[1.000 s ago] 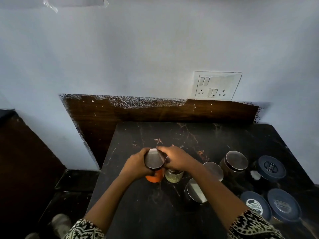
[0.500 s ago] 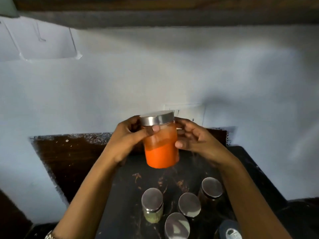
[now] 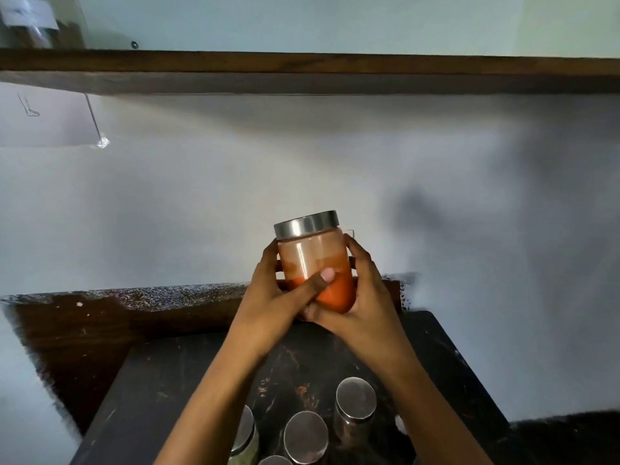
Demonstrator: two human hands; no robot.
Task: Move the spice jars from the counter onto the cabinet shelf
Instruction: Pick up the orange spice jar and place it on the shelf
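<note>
A clear jar of orange spice (image 3: 315, 260) with a steel lid is held up in the air above the dark counter (image 3: 161, 391). My left hand (image 3: 271, 307) grips its left side, thumb across the front. My right hand (image 3: 362, 297) cups its right side and base. Well above it runs the brown wooden shelf (image 3: 335, 73) along the wall. Several steel-lidded jars (image 3: 355, 402) stand on the counter below my arms, partly cut off by the frame's bottom edge.
A pale wall fills the space between counter and shelf. A dark wooden backsplash (image 3: 100, 317) lines the counter's far edge. At the top left, a glass-fronted thing (image 3: 37, 21) sits on the shelf.
Both hands lifted the orange jar off the counter and raised it toward the shelf. My view tilted upward, so the shelf's edge now shows fully and fewer counter jars remain in sight.
</note>
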